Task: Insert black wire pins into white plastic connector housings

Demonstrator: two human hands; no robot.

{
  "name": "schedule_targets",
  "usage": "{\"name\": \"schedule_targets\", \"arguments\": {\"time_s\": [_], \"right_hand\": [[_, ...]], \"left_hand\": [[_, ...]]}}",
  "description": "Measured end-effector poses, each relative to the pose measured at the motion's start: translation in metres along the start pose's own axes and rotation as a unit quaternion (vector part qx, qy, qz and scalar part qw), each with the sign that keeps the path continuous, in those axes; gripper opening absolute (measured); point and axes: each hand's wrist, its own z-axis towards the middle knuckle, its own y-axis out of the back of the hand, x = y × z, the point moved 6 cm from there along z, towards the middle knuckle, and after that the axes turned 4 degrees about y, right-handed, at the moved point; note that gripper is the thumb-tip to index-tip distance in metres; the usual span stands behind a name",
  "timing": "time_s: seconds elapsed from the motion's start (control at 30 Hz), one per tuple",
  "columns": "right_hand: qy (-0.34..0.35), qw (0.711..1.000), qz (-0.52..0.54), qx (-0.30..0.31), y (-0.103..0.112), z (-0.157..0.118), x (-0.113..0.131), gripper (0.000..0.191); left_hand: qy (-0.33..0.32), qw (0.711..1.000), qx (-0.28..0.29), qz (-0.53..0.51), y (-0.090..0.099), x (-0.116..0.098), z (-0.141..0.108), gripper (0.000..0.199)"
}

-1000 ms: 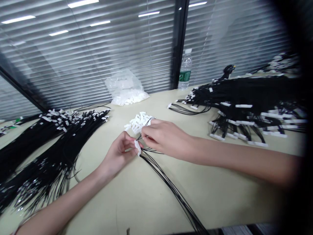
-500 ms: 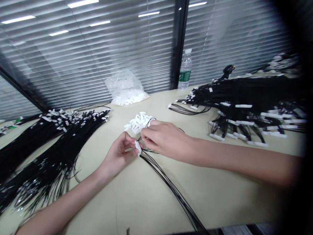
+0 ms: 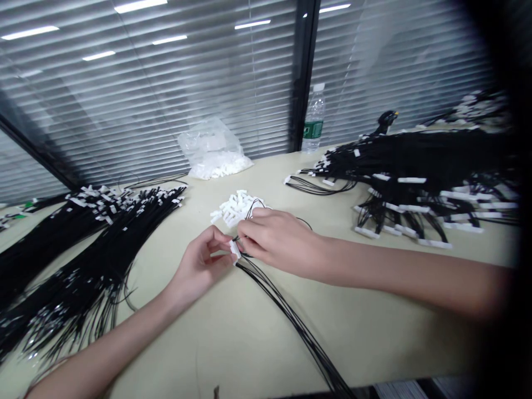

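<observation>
Between the thumb and fingers of my left hand (image 3: 210,255) is a white connector housing (image 3: 235,250), tilted above the table. Thin black wires (image 3: 286,310) run from the housing down to the front edge of the table. My right hand (image 3: 272,233) is closed in a pinch on a thin black wire (image 3: 250,208) right beside the housing; the wire's tip is hidden by the fingers. Just behind my hands lies a small pile of white connector housings (image 3: 235,208).
A clear plastic bag (image 3: 214,149) with white pieces stands at the back, and a water bottle (image 3: 313,119) by the window frame. Bundles of black wires (image 3: 112,244) with white ends lie at left. A larger heap of wired connectors (image 3: 424,160) covers the right side.
My right hand has shifted very slightly left and down against the housing. My left hand keeps its hold on the connector housing.
</observation>
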Motion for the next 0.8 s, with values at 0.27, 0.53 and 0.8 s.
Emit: {"name": "schedule_targets", "arguments": {"time_s": [0.27, 0.53, 0.8], "right_hand": [[-0.032, 0.996, 0.086, -0.006, -0.0050, -0.0003, -0.0067, 0.014], [-0.033, 0.993, 0.114, -0.007, -0.0074, -0.0008, -0.0068, 0.016], [-0.023, 0.996, 0.079, -0.018, -0.0071, -0.0016, -0.0049, 0.017]], "left_hand": [[0.002, 1.000, 0.005, -0.018, -0.0003, 0.0019, -0.0012, 0.018], [-0.003, 1.000, -0.001, -0.023, -0.0001, 0.0046, 0.0006, 0.019], [-0.001, 1.000, 0.001, -0.022, -0.0005, 0.0057, -0.0005, 0.019]]}}
